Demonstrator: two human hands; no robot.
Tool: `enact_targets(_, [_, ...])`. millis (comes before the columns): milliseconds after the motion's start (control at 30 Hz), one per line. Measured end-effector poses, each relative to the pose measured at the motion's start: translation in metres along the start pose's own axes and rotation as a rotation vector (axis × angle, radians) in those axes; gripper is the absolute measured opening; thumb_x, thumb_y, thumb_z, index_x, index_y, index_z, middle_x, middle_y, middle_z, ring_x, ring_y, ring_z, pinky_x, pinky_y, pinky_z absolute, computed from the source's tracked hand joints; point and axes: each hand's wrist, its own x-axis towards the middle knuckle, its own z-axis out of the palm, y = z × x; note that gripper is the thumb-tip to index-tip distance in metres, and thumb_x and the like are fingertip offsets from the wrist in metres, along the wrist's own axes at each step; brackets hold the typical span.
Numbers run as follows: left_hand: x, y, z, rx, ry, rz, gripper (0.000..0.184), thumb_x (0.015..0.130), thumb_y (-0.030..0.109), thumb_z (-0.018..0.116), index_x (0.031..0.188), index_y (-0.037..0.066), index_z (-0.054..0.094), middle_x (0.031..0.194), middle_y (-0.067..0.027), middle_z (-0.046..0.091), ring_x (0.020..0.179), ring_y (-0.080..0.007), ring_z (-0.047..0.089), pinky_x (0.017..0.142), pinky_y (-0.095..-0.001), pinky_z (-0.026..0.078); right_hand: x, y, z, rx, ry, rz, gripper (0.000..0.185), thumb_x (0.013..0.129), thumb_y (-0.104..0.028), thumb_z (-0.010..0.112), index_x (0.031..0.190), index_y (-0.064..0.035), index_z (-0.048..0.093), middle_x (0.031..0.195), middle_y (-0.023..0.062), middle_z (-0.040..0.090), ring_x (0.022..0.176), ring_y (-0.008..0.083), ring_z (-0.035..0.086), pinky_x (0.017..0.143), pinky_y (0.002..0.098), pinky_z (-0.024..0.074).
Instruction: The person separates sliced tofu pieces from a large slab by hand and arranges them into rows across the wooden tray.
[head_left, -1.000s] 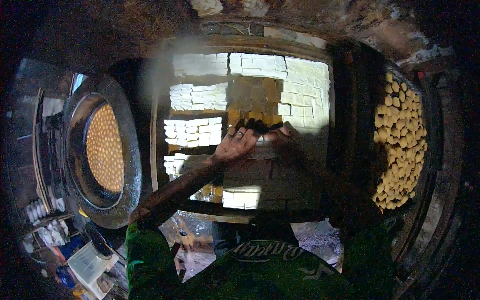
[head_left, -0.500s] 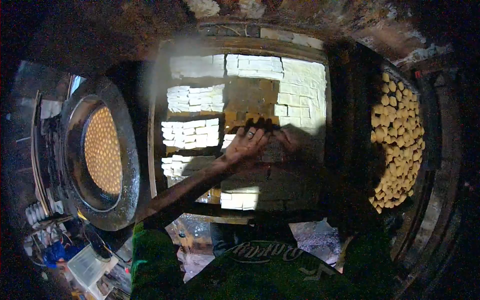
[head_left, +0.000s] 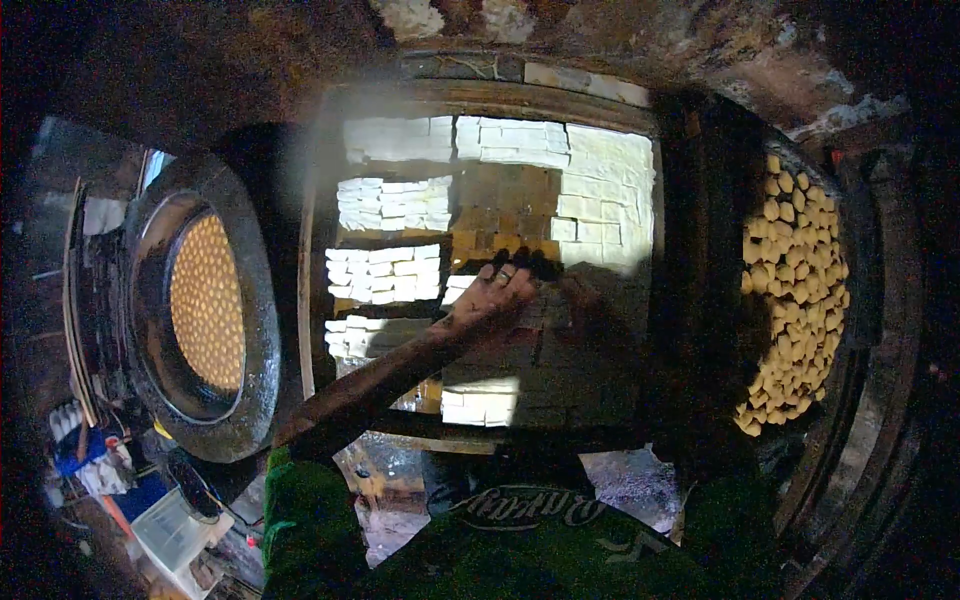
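White rectangular blocks (head_left: 605,190) lie in rows on a wooden-framed surface (head_left: 505,200) with brown, squared marks. My left hand (head_left: 500,292), with a ring on one finger, reaches in from the lower left. Its fingers are bent over white blocks near the middle, at the border of the brown area, and the fingertips are partly in shadow. Just to its right, my right hand (head_left: 585,295) is very dark against the shaded blocks. Its fingers and anything between them are hard to make out. More white blocks (head_left: 385,275) form separate stacks on the left side.
A round, dark-rimmed vessel (head_left: 258,330) at the left holds many small round yellowish pieces (head_left: 207,300). At the right is a pile of yellow-brown pieces (head_left: 795,290). A pale plastic container (head_left: 172,532) stands at the lower left. A rough wall (head_left: 700,45) rises beyond the frame.
The view has shifted slightly. My left hand has moved a little to the right and its fingers look more gathered. My right hand has sunk deeper into shadow beside it.
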Motion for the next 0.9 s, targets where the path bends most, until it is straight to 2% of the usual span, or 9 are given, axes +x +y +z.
enact_targets(67, [-0.003, -0.001, 0.003, 0.142, -0.020, 0.044, 0.056, 0.082, 0.047, 0.054, 0.120, 0.007, 0.046, 0.113, -0.0171, 0.046, 0.104, -0.0294, 0.047, 0.084, -0.0463, 0.037, 0.001, 0.000, 0.000, 0.003, 0.008, -0.004, 0.085, 0.073, -0.051, 0.067, 0.135, -0.0009, 0.037, 0.133, 0.0173, 0.043, 0.120, 0.0388, 0.041, 0.101, 0.0500, 0.0347])
enact_targets(267, [-0.013, 0.009, 0.035, -0.083, 0.070, -0.023, 0.060, 0.081, 0.043, 0.054, 0.126, 0.007, 0.040, 0.124, -0.0187, 0.044, 0.113, -0.0333, 0.045, 0.092, -0.0508, 0.035, 0.013, -0.011, 0.020, -0.040, 0.063, 0.001, 0.087, 0.072, -0.052, 0.068, 0.135, -0.0008, 0.037, 0.132, 0.0172, 0.043, 0.119, 0.0396, 0.042, 0.100, 0.0506, 0.0351])
enact_targets(367, [-0.011, 0.006, 0.019, -0.063, -0.108, -0.013, 0.074, 0.078, 0.050, 0.058, 0.131, 0.004, 0.037, 0.128, -0.0206, 0.041, 0.117, -0.0361, 0.043, 0.096, -0.0534, 0.033, 0.009, -0.011, 0.019, -0.023, 0.071, 0.020, 0.088, 0.071, -0.053, 0.069, 0.135, -0.0008, 0.037, 0.132, 0.0172, 0.043, 0.118, 0.0400, 0.042, 0.100, 0.0509, 0.0353])
enact_targets(433, [-0.008, 0.004, 0.010, -0.329, -0.174, -0.050, 0.084, 0.076, 0.057, 0.059, 0.136, 0.004, 0.033, 0.127, -0.0216, 0.041, 0.117, -0.0365, 0.042, 0.096, -0.0545, 0.032, 0.003, -0.012, 0.015, -0.010, 0.079, 0.043, 0.089, 0.071, -0.053, 0.069, 0.135, -0.0008, 0.037, 0.132, 0.0172, 0.043, 0.118, 0.0403, 0.042, 0.100, 0.0511, 0.0355])
enact_targets(667, [-0.008, 0.001, 0.006, -0.294, -0.059, -0.085, 0.076, 0.080, 0.051, 0.057, 0.136, 0.005, 0.036, 0.131, -0.0228, 0.037, 0.118, -0.0348, 0.042, 0.095, -0.0535, 0.033, -0.014, -0.024, 0.011, 0.019, 0.144, 0.158, 0.092, 0.069, -0.055, 0.070, 0.135, -0.0008, 0.038, 0.131, 0.0171, 0.043, 0.117, 0.0412, 0.042, 0.099, 0.0517, 0.0360])
enact_targets(700, [-0.010, -0.011, 0.012, 0.361, 0.010, 0.056, 0.067, 0.083, 0.043, 0.054, 0.135, 0.005, 0.038, 0.131, -0.0224, 0.039, 0.118, -0.0341, 0.042, 0.096, -0.0521, 0.034, -0.012, -0.023, 0.008, 0.044, 0.154, 0.173, 0.092, 0.068, -0.055, 0.071, 0.135, -0.0008, 0.038, 0.131, 0.0171, 0.043, 0.117, 0.0413, 0.042, 0.099, 0.0518, 0.0361])
enact_targets(767, [-0.023, -0.018, 0.015, 1.008, 0.083, 0.203, 0.058, 0.087, 0.035, 0.052, 0.134, 0.005, 0.040, 0.132, -0.0221, 0.040, 0.119, -0.0333, 0.043, 0.097, -0.0507, 0.034, -0.014, -0.020, 0.001, 0.094, 0.173, 0.203, 0.093, 0.068, -0.056, 0.071, 0.135, -0.0008, 0.038, 0.131, 0.0171, 0.043, 0.116, 0.0416, 0.043, 0.098, 0.0520, 0.0362])
enact_targets(833, [-0.015, -0.030, -0.051, -0.227, -0.397, -0.212, 0.046, 0.089, 0.021, 0.044, 0.133, 0.006, 0.043, 0.130, -0.0199, 0.046, 0.121, -0.0317, 0.043, 0.101, -0.0489, 0.034, -0.011, -0.018, -0.004, 0.093, 0.179, 0.161, 0.093, 0.067, -0.056, 0.071, 0.135, -0.0008, 0.038, 0.131, 0.0171, 0.043, 0.116, 0.0419, 0.043, 0.098, 0.0522, 0.0364])
enact_targets(900, [-0.032, -0.036, -0.042, -0.210, -0.377, -0.178, 0.045, 0.089, 0.020, 0.044, 0.131, 0.006, 0.045, 0.127, -0.0187, 0.049, 0.121, -0.0317, 0.043, 0.102, -0.0485, 0.033, -0.002, -0.024, -0.001, 0.051, 0.182, 0.080, 0.092, 0.068, -0.055, 0.072, 0.134, -0.0006, 0.038, 0.131, 0.0181, 0.043, 0.114, 0.0431, 0.043, 0.097, 0.0529, 0.0366])
